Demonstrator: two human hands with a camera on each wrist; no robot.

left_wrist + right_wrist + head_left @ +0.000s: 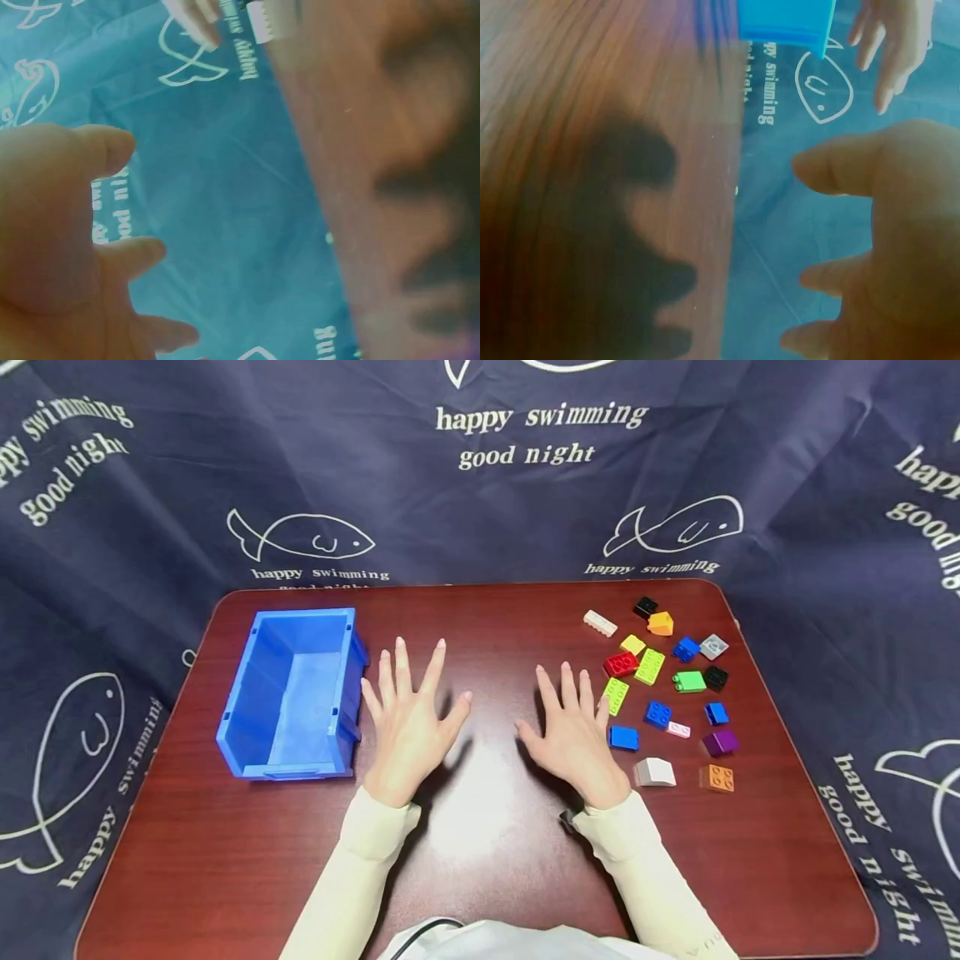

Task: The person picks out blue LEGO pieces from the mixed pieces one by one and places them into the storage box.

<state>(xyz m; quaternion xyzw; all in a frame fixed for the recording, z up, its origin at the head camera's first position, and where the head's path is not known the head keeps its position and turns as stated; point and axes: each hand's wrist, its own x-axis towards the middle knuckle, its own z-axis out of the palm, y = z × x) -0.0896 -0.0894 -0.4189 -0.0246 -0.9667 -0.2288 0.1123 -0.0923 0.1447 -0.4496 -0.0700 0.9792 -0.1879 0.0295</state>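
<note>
My left hand [408, 731] is held over the table with its fingers straight and spread, holding nothing. Just to its left stands a blue plastic bin [351, 693] with nothing inside. My right hand [573, 739], also spread and holding nothing, hovers near the scattered toy bricks. Closest to its fingers are a lime green brick [617, 697] and a blue brick [623, 738]. In the left wrist view the thumb [105, 150] and fingers extend above the tabletop; in the right wrist view the thumb [832, 165] does likewise, with shadows on the wood.
More bricks lie on the right: a red brick [621, 664], a white ridged one [600, 623], a purple one [721, 742], an orange one [721, 778], a white block [656, 772] and several others. A dark blue printed cloth [480, 510] hangs behind the brown table [480, 627].
</note>
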